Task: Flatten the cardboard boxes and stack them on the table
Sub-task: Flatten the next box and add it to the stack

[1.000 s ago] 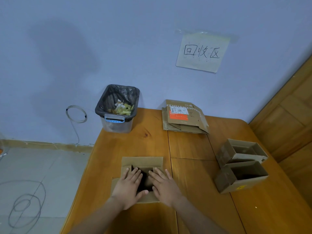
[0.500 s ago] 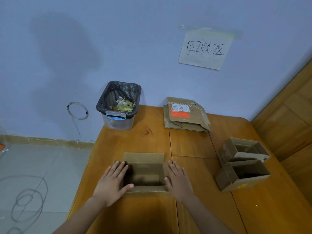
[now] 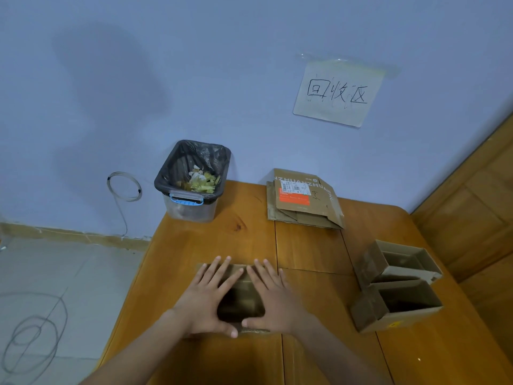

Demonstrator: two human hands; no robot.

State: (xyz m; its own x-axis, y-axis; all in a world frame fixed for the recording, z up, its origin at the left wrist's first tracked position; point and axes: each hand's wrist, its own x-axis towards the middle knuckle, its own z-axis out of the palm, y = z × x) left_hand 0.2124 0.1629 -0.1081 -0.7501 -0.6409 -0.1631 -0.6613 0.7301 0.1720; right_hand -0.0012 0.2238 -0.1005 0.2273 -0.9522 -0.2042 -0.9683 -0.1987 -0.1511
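Observation:
A small brown cardboard box (image 3: 241,300) lies at the near middle of the wooden table (image 3: 311,254). My left hand (image 3: 205,298) lies over its left side with straight, spread fingers. My right hand (image 3: 273,298) covers its right side the same way, thumbs nearly meeting at the near edge. Most of the box is hidden under my hands. A stack of flattened cardboard (image 3: 302,200) with an orange label sits at the back by the wall. Two open boxes stand at the right, one farther (image 3: 399,263) and one nearer (image 3: 397,305).
A bin with a black liner (image 3: 193,180) and scraps stands at the table's back left corner. A paper sign (image 3: 337,91) hangs on the wall. The table's left edge drops to a tiled floor with wire loops (image 3: 123,186). Wooden panelling stands at the right.
Half a second ago my hands were apart at either side of the open box. Now both have come together on top of it, and the view has shifted slightly.

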